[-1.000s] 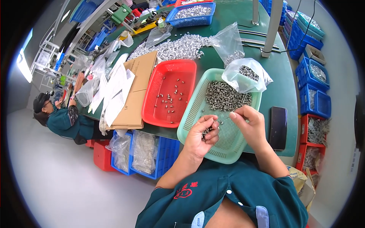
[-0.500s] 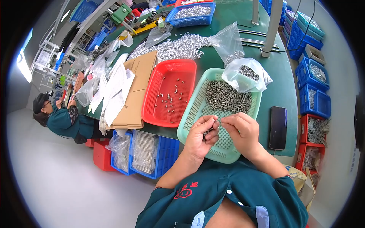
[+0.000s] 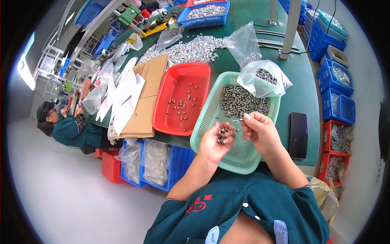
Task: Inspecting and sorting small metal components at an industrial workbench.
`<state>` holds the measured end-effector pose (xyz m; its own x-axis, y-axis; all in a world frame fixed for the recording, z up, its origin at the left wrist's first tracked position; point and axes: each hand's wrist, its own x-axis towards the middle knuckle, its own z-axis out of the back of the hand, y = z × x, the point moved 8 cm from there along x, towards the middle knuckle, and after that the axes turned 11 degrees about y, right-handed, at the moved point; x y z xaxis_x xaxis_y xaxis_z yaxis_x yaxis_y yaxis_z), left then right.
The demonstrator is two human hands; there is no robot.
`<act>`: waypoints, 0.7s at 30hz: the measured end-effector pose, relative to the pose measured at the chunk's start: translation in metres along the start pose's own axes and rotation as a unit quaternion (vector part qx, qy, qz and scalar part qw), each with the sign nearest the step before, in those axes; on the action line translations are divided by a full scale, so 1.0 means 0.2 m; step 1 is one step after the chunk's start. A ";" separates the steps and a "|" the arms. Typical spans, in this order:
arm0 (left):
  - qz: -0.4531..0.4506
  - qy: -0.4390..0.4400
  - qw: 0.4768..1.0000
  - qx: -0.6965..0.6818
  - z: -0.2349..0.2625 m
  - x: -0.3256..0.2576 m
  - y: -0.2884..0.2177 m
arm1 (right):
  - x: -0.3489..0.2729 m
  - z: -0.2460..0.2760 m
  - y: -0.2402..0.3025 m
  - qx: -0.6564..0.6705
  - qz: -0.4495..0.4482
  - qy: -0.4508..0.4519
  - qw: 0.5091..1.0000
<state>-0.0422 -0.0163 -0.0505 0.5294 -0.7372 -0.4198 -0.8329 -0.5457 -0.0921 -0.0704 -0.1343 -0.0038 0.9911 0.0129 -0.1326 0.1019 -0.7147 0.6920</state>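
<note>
L hand [image 3: 217, 142] cups small metal parts [image 3: 222, 134] over green tray [image 3: 203, 126].

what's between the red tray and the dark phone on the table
The green mesh tray with its heap of small metal parts, seen in the head view.

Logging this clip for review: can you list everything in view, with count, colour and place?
green tray: one, mint green, front table edge
small metal parts: heap, grey, in green tray
red tray: one, red, left of green tray, few parts inside
plastic bag: one, clear, on green tray's far corner
loose parts pile: one, silver, far table
cardboard: one sheet, brown, left of red tray
phone: one, black, right of green tray
blue bins: several, right side
co-worker: one, seated far left
left hand: cupping parts over green tray
right hand: pinching a thin metal piece
</note>
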 end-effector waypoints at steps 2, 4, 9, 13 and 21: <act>-0.002 -0.021 1.000 0.001 -0.01 0.00 0.02 | 0.00 0.02 0.01 -0.006 -0.001 -0.002 1.000; -0.006 -0.039 0.999 0.002 0.00 0.00 0.03 | 0.00 0.02 0.01 -0.013 -0.002 -0.001 1.000; 0.007 0.057 0.989 0.139 -0.09 -0.01 0.03 | -0.02 0.01 0.07 -0.098 0.055 -0.007 0.994; 0.019 0.118 0.983 0.139 -0.16 -0.05 0.04 | -0.05 0.00 0.12 -0.268 0.082 -0.040 0.959; -0.013 0.083 0.974 0.209 -0.20 -0.08 0.03 | -0.08 -0.08 0.17 -0.405 0.172 -0.071 0.895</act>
<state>-0.0494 -0.0236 -0.0085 0.5416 -0.7980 -0.2644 -0.7930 -0.3806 -0.4756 -0.0815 -0.1472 0.0329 0.9608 -0.2399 0.1388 -0.1220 0.0837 0.9890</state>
